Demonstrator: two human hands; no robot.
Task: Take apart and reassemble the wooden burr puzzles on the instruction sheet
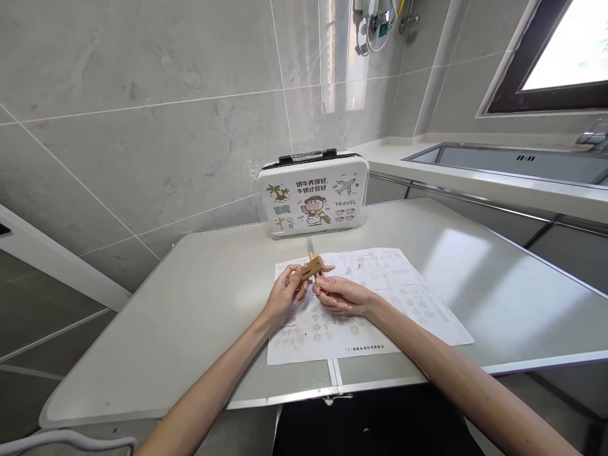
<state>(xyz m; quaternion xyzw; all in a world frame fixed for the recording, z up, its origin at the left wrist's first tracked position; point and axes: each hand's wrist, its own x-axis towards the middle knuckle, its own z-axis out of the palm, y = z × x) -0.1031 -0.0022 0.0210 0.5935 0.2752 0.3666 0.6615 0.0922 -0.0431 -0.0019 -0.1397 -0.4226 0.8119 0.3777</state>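
Above a printed sheet (375,323), both hands hold a small wooden interlocking puzzle (312,268) made of brown and lighter pieces. My left hand (287,289) pinches its left end between thumb and fingers. On the other side, my right hand (341,294) grips a piece at the lower right of the puzzle, fingers curled. Lighter wooden ends stick out at the top and to the right. Part of the puzzle is covered by my fingers. The sheet carries rows of small diagrams and lies flat under both hands.
A white cartoon-printed case (316,196) in clear wrap stands at the back of the folding table (204,304), against the grey tiled wall. To the right is a counter with a sink (503,161). The table's hinge seam runs down the middle.
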